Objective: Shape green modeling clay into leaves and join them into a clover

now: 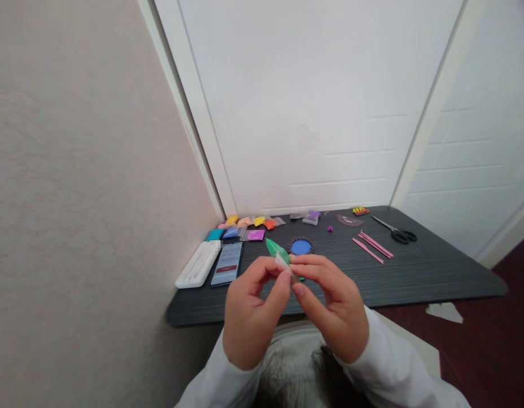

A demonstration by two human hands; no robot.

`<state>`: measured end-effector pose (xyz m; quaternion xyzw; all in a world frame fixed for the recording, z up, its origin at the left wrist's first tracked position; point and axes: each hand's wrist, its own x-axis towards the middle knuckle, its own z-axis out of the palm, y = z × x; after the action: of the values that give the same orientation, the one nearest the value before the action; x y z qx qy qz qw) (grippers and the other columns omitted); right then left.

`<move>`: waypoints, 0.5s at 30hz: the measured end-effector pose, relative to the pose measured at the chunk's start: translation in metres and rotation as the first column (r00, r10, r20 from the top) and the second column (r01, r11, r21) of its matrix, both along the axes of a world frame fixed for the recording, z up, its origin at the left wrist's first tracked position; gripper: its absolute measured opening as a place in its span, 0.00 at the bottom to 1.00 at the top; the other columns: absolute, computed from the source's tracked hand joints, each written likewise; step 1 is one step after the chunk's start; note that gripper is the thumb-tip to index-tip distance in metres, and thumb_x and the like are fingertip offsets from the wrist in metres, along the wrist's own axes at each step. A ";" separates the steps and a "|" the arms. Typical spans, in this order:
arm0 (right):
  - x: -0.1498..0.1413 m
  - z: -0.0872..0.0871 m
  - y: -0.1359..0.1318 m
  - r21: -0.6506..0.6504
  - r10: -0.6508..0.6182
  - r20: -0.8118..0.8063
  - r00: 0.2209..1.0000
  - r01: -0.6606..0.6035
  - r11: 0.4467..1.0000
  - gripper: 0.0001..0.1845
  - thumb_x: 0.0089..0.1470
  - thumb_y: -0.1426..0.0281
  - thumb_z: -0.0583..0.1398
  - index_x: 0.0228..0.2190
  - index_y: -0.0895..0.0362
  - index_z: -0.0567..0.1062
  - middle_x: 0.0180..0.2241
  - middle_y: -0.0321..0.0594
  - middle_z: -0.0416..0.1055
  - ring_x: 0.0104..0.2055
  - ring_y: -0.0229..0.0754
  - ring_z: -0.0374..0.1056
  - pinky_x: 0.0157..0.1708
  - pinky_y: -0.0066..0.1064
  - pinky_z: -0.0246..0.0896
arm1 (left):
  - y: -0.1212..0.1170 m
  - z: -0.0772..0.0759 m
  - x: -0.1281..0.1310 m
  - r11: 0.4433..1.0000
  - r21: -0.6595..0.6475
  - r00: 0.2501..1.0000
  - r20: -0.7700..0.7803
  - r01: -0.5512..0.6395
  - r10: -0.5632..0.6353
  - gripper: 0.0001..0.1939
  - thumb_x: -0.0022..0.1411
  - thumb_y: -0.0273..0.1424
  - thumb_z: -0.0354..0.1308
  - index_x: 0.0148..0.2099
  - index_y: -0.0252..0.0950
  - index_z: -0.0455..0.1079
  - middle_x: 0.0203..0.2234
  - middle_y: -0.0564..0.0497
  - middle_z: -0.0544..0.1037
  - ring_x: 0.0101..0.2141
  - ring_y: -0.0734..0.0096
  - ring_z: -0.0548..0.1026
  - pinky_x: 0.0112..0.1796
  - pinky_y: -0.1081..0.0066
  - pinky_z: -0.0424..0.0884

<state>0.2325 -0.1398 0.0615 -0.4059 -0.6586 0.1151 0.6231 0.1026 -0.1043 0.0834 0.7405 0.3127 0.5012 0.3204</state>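
Observation:
Both of my hands meet above the front of the dark table, pinching a small clear packet of green clay (277,250) between them. My left hand (254,309) grips the packet's clear end with thumb and forefinger. My right hand (333,303) has its thumb and fingers closed on the other side of the same end. The green part points up and away from me. Just behind it lies a round blue disc with a dark, bumpy rim (301,247). A bit of green shows under my right fingers; I cannot tell what it is part of.
Several colored clay packets (256,234) line the back left of the table (435,272). A phone (226,264) and a white case (197,265) lie at the left. Pink modeling tools (367,250), black scissors (400,232) and a small purple piece (330,229) are rightward.

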 end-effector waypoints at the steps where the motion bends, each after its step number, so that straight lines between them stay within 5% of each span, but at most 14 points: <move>1: 0.000 0.000 0.002 0.003 -0.016 0.013 1.000 0.016 1.000 0.12 0.49 0.75 0.58 0.38 0.56 0.73 0.42 0.43 0.71 0.46 0.40 0.66 0.48 0.34 0.62 | 0.001 0.000 0.000 1.000 -0.005 0.999 -0.042 -0.014 0.014 0.05 0.57 0.27 0.51 0.30 0.36 0.66 0.23 0.56 0.71 0.26 0.76 0.68 0.30 0.76 0.64; 7: 0.002 -0.003 0.015 -0.018 -0.116 0.087 0.989 0.118 0.993 0.07 0.49 0.75 0.56 0.30 0.56 0.74 0.34 0.43 0.74 0.38 0.40 0.70 0.42 0.33 0.65 | 0.011 -0.008 0.003 0.990 0.135 0.961 -0.265 -0.038 0.073 0.07 0.59 0.28 0.48 0.30 0.35 0.65 0.26 0.52 0.71 0.30 0.72 0.69 0.33 0.72 0.64; 15: 0.004 -0.010 0.022 -0.048 -0.135 0.062 0.989 0.138 0.989 0.05 0.49 0.75 0.55 0.27 0.56 0.71 0.32 0.41 0.73 0.38 0.39 0.69 0.40 0.31 0.63 | 0.018 -0.014 0.006 0.943 0.331 0.949 -0.296 -0.005 0.109 0.08 0.57 0.25 0.47 0.25 0.36 0.61 0.23 0.52 0.67 0.28 0.71 0.66 0.30 0.72 0.62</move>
<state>0.2370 -0.1179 0.0519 -0.4694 -0.6441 0.0773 0.5991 0.1085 -0.0861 0.0691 0.8432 0.2933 0.4328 0.1255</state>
